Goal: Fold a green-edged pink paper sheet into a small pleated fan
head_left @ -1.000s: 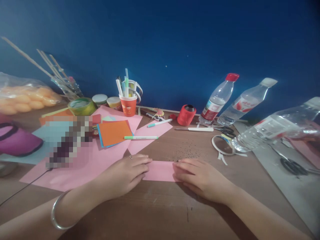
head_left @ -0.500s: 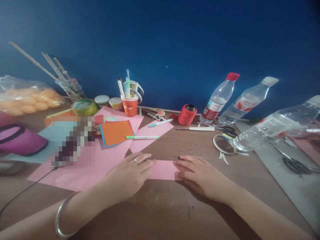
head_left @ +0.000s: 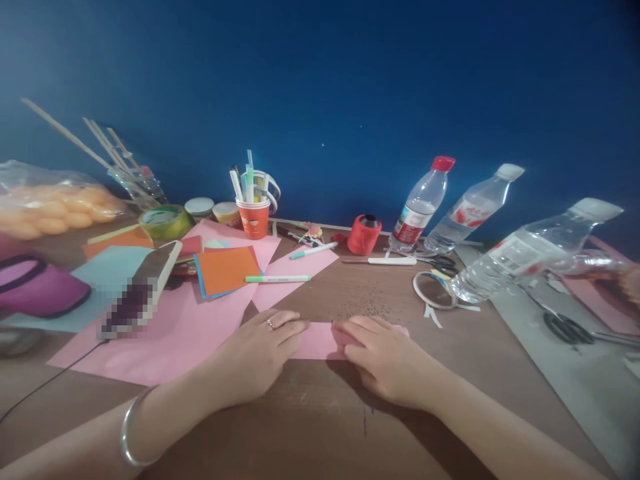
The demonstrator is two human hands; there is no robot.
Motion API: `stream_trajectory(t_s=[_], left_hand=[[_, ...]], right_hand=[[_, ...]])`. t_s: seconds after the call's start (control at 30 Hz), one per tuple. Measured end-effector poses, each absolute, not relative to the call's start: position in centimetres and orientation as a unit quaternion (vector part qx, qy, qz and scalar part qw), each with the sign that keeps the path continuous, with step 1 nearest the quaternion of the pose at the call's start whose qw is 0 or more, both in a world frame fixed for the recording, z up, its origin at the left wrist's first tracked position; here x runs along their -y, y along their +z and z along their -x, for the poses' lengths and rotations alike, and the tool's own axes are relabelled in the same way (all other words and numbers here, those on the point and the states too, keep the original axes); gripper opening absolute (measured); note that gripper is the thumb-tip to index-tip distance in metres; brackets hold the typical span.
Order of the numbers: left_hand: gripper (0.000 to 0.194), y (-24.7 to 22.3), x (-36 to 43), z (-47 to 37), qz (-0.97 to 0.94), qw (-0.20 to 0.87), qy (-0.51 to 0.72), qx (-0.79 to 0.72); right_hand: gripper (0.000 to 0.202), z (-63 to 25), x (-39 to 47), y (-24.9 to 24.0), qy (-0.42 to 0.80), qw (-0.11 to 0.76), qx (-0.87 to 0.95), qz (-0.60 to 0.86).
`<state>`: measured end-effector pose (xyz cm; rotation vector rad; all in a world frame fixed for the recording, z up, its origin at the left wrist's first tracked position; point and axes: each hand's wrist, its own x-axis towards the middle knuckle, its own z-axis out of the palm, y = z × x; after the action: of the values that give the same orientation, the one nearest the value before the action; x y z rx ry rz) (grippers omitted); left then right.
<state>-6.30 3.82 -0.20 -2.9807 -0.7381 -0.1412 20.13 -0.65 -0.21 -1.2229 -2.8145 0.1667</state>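
A narrow strip of pink paper (head_left: pixel 320 341) lies on the brown table in front of me. My left hand (head_left: pixel 265 353) rests on its left part, fingers lying flat and pointing right; a ring and a silver bangle are on this hand and wrist. Across the right part of the strip lies my right hand (head_left: pixel 377 353), its fingers slightly bent and flat against the paper. A short end of the strip shows beyond the right knuckles. Neither hand is closed round anything. The palms and thumbs are mostly hidden.
Behind the hands lie a green marker (head_left: pixel 277 279), a blue marker (head_left: pixel 313 251), orange paper (head_left: pixel 227 270) and a white-handled knife (head_left: pixel 393 261). A pen cup (head_left: pixel 254 219), red thread spool (head_left: pixel 364 235) and several water bottles (head_left: pixel 417 210) stand along the wall. A phone (head_left: pixel 160 267) sits left.
My right hand has slid left along the pink strip, nearer my left hand, uncovering the strip's right end. My left hand stays on the paper. The view has shifted slightly.
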Motion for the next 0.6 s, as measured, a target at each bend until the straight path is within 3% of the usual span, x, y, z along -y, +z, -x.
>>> stream_trajectory(t_s=[0.3,0.6], left_hand=[[0.053,0.7,-3.2,3.6,0.981,-0.030,-0.017,0.189],[0.063,0.8,-3.0,6.0,0.958,-0.019,0.013,0.284]], right_hand=[[0.026,-20.1,0.8,-0.4,0.046,0.067,0.916,0.394],[0.020,-20.2,0.7,-0.2,0.051,0.074,0.916,0.390]])
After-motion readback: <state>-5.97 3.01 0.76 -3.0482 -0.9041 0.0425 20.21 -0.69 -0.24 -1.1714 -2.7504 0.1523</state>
